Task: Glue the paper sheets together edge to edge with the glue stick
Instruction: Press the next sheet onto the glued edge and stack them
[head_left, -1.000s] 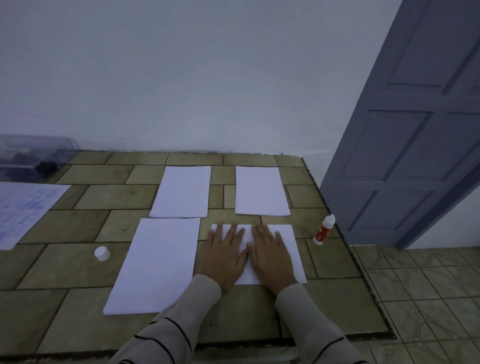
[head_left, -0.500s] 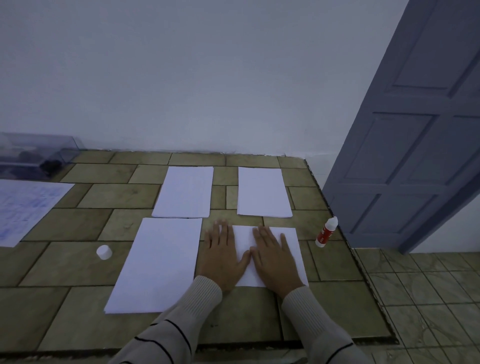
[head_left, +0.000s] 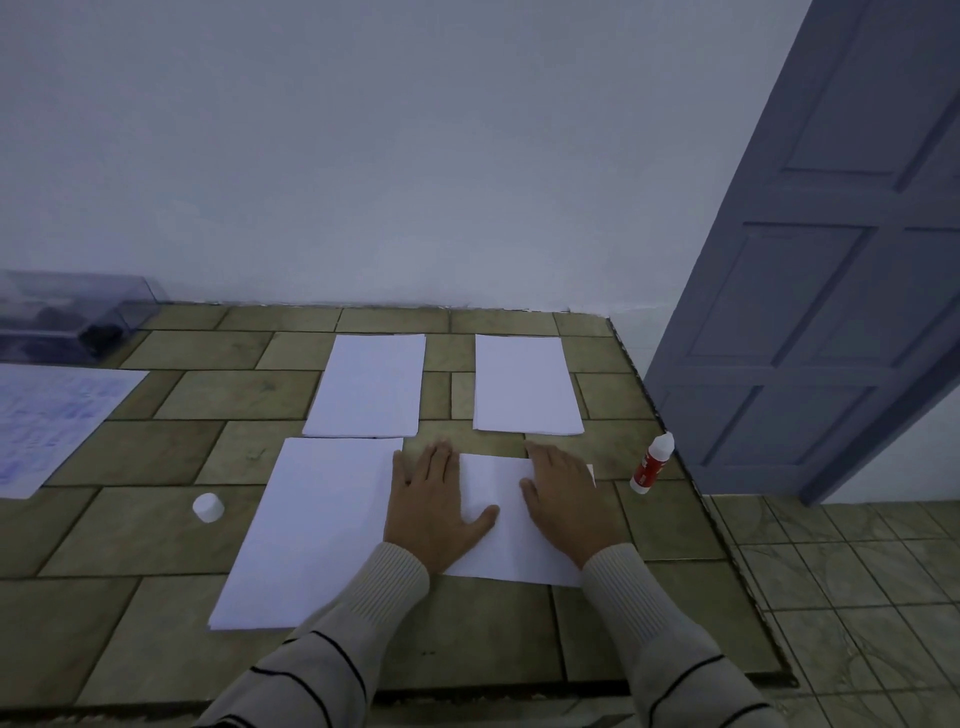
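Pressing flat, straight-fingered left hand (head_left: 434, 506) and right hand (head_left: 563, 499) hold nothing on the plain white paper sheet (head_left: 511, 540).

A worktop of olive-green rectangular tiles (head_left: 156, 545) runs up to a plain white painted wall (head_left: 363, 156). A dark trim strip (head_left: 724, 545) borders the worktop's right edge. At far left, against the wall, a clear plastic box (head_left: 67, 312) holds dark contents too dim to make out. Just in front of it, a white sheet covered in faint blue print (head_left: 47, 421) lies flat on the tiles, cut off by the frame's left edge. To the right, a blue-grey panelled wooden door (head_left: 831, 312) stands beside the worktop's far corner, above a floor of pale greenish square tiles (head_left: 857, 597).
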